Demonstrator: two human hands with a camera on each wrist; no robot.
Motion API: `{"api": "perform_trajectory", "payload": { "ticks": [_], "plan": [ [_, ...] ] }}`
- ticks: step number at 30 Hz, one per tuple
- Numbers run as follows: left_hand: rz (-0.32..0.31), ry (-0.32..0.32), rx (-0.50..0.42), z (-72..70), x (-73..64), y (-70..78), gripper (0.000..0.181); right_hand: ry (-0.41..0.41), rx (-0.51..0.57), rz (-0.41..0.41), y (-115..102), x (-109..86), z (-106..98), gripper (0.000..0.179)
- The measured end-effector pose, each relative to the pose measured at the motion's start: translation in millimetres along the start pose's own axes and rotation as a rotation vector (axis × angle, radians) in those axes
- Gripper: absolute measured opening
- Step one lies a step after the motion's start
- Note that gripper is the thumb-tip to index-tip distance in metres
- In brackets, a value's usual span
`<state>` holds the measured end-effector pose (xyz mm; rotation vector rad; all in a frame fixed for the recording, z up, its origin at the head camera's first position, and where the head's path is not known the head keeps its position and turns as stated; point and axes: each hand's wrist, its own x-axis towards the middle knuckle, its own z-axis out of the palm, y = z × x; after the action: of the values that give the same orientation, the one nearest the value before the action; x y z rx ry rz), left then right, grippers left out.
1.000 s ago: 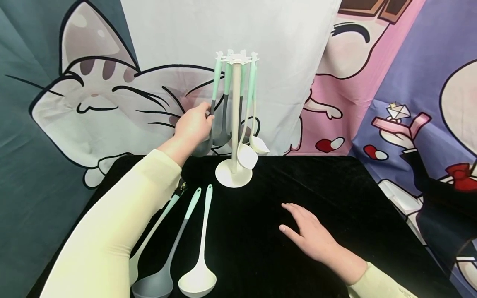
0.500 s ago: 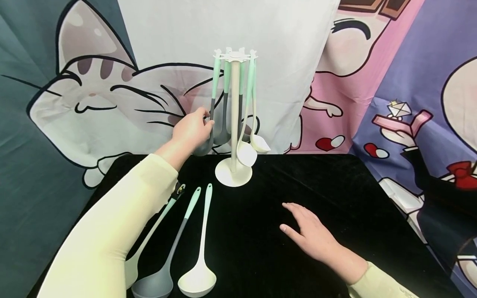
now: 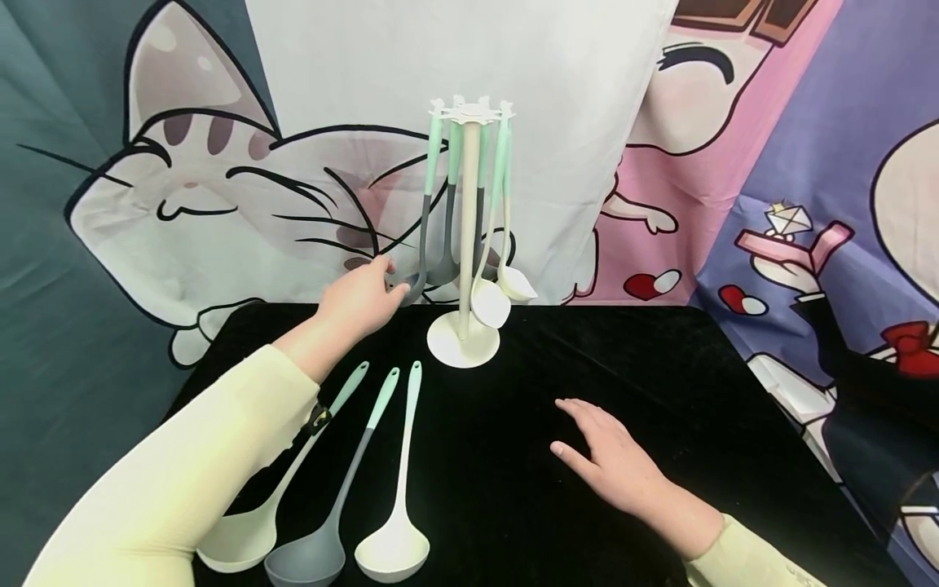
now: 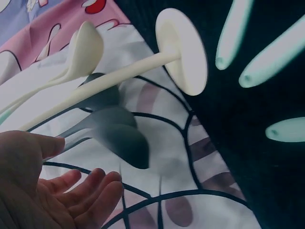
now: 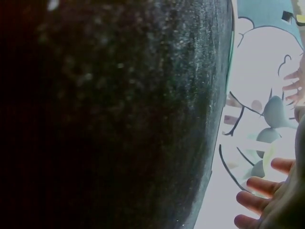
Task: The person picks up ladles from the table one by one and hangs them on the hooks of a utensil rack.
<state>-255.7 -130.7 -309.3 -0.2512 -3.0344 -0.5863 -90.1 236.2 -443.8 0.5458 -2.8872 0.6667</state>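
My left hand [image 3: 359,300] is beside a white rack [image 3: 467,212], its loosely bent fingers near a hanging grey ladle [image 3: 425,236]. In the left wrist view the palm faces up with the fingers spread apart, and the thumb overlaps the handle below the dark bowl [image 4: 125,145]. More grey utensils hang behind it, and white ladles [image 3: 490,305] hang on the rack's right side. All have mint-green handle ends. My right hand [image 3: 616,461] holds nothing; its fingers are extended over the black cloth, thumb apart.
Three utensils lie on the black tablecloth [image 3: 528,489] at front left: a white ladle [image 3: 392,550], a grey ladle [image 3: 308,558] and another white one [image 3: 242,538], partly beside my left sleeve. The rack's round base [image 3: 464,350] stands near the back edge. A cartoon-printed curtain [image 3: 557,98] hangs behind.
My left hand has moved down and left along the hanging grey ladle, and more of that ladle's handle shows. More of the leftmost white ladle shows too. The right hand has stayed put.
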Motion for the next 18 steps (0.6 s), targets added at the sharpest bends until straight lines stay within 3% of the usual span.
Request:
{"api": "perform_trajectory", "payload": {
  "ticks": [11,18],
  "plan": [
    [-0.007,-0.212,0.193,17.3,-48.9,-38.7,0.041,0.001,-0.007,-0.019,-8,1.4,0,0.062],
    [-0.004,-0.321,0.235,21.4,-78.5,-60.7,0.034,-0.005,-0.006,-0.004,-12,-1.5,-1,0.060]
  ]
}}
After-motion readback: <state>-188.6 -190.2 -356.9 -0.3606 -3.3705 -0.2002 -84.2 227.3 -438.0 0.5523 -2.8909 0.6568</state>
